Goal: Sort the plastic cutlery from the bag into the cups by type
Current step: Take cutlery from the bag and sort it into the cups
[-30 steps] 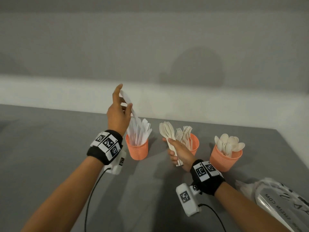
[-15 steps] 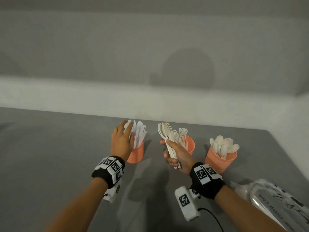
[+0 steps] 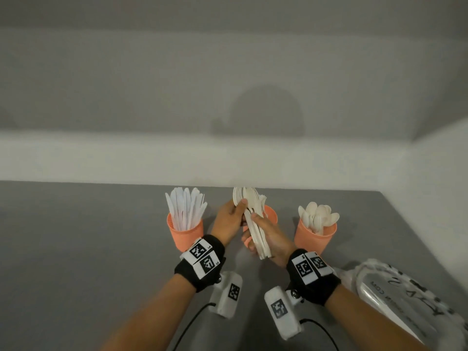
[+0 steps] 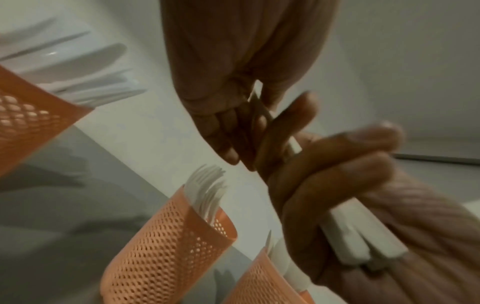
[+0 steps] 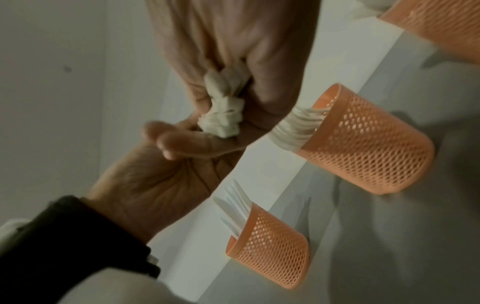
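Three orange mesh cups stand in a row on the grey table: the knife cup [image 3: 186, 231] on the left, the fork cup [image 3: 270, 216] in the middle, the spoon cup [image 3: 315, 240] on the right. My right hand [image 3: 263, 236] grips a bundle of white cutlery [image 3: 254, 224] by its handles, in front of the fork cup. My left hand [image 3: 239, 209] pinches one piece near the top of that bundle. The left wrist view shows the left fingers [image 4: 228, 127] curled on a thin piece and the bundle's handle ends [image 4: 363, 242] in my right fist. Which type the pinched piece is cannot be told.
A white plastic bag [image 3: 405, 297] with dark print lies on the table at the lower right, beside my right forearm. The table's far edge meets a pale wall just behind the cups. Cables trail from both wrist cameras toward me.
My left hand lowered a knife into the left cup, let go, then crossed right to the bundle in my right hand. The right hand stayed in front of the fork cup.
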`<state>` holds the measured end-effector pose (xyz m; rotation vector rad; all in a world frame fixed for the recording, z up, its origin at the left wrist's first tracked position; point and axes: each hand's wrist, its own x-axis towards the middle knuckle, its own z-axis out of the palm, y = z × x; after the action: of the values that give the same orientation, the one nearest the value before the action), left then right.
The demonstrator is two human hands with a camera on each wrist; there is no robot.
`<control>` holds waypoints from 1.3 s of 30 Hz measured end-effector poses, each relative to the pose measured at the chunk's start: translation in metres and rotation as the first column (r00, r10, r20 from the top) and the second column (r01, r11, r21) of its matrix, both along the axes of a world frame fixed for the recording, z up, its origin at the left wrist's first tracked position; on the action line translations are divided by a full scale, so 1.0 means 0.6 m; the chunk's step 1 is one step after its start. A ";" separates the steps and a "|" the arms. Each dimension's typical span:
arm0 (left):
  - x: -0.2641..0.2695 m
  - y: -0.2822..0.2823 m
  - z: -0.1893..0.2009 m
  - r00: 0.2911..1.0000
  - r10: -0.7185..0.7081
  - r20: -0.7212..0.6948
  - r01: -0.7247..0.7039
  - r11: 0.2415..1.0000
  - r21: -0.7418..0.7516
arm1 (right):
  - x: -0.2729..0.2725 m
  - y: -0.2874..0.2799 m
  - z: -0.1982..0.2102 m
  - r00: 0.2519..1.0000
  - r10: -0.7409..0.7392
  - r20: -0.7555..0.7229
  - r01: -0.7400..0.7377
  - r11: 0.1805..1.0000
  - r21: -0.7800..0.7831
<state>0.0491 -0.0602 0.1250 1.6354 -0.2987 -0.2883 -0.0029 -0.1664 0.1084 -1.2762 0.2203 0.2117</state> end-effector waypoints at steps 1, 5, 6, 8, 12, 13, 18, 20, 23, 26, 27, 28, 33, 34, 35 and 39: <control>-0.003 -0.005 -0.001 1.000 0.012 0.007 -0.012 1.000 0.014 | -0.005 -0.003 0.001 0.999 -0.014 0.030 0.015 1.000 -0.020; -0.014 -0.027 0.000 0.994 0.106 -0.024 -0.106 0.994 -0.019 | -0.020 -0.011 -0.002 0.990 -0.087 0.113 0.100 0.988 -0.114; -0.014 -0.031 0.002 0.987 0.153 -0.047 -0.156 0.986 -0.067 | -0.022 -0.016 -0.003 0.987 -0.110 0.115 0.124 0.984 -0.125; -0.014 -0.034 0.010 0.967 0.233 -0.108 -0.251 0.945 -0.210 | -0.027 -0.031 -0.005 0.981 -0.166 0.095 0.181 0.968 -0.173; 0.000 -0.036 0.021 0.947 0.253 -0.200 -0.309 0.889 -0.338 | -0.039 -0.062 -0.003 0.981 -0.190 0.041 0.195 0.960 -0.200; 0.001 -0.038 0.022 0.947 0.244 -0.210 -0.303 0.895 -0.327 | -0.042 -0.068 -0.001 0.984 -0.178 0.026 0.179 0.970 -0.167; -0.025 -0.054 0.026 0.992 0.032 -0.119 -0.048 0.990 -0.132 | -0.051 -0.083 0.012 0.996 -0.085 -0.006 0.085 0.996 -0.030; -0.038 -0.065 0.029 0.995 -0.022 -0.093 0.012 0.995 -0.098 | -0.056 -0.084 0.017 0.998 -0.064 -0.014 0.063 0.998 -0.022; -0.036 -0.077 0.023 0.998 0.044 -0.054 -0.046 0.998 -0.034 | -0.062 -0.090 0.017 0.999 -0.038 -0.031 0.038 0.999 0.003; -0.028 -0.081 0.016 0.993 0.114 -0.040 -0.113 0.993 0.011 | -0.066 -0.098 0.010 0.998 -0.025 -0.056 0.028 0.998 0.062; -0.027 -0.080 0.016 0.991 0.117 -0.066 -0.118 0.993 -0.008 | -0.068 -0.100 0.010 0.998 -0.017 -0.059 0.023 0.995 0.093; -0.027 -0.080 0.017 0.990 0.112 -0.090 -0.115 0.993 -0.035 | -0.069 -0.102 0.009 0.998 -0.008 -0.058 0.015 0.992 0.124; -0.022 -0.075 0.016 0.993 0.072 -0.094 -0.082 0.991 -0.103 | -0.071 -0.111 0.014 0.997 -0.003 -0.079 0.017 0.984 0.178; -0.021 -0.074 0.016 0.993 0.076 -0.086 -0.086 0.990 -0.111 | -0.071 -0.113 0.014 0.996 -0.010 -0.086 0.025 0.983 0.181; -0.022 -0.075 0.017 0.994 0.079 -0.077 -0.088 0.989 -0.118 | -0.071 -0.114 0.014 0.996 -0.013 -0.089 0.029 0.984 0.179; -0.020 -0.081 0.020 0.999 0.045 -0.004 -0.045 0.997 -0.056 | -0.068 -0.115 0.015 0.996 0.053 -0.070 -0.040 0.983 0.179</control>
<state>0.0372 -0.1089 0.1369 1.5839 -0.2660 -0.2457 -0.0438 -0.2352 0.1176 -1.0981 0.2303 0.3130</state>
